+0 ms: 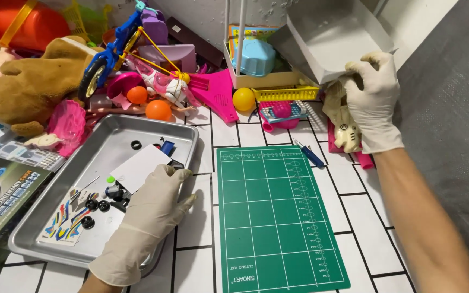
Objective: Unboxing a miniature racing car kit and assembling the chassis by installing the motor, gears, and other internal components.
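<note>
Upper right, the right hand (373, 95) pinches a tilted grey box (335, 38); it could slip. The left hand (150, 211) rests open on the metal tray (39, 217), lower left.

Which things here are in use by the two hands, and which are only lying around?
In use:
- left hand reaching into the metal tray, over small black wheels, a white card and a sticker sheet
- right hand gripping the tilted white box

Lying about:
- green cutting mat
- blue-handled tool
- brown plush toy
- orange balls
- toy bicycle
</note>
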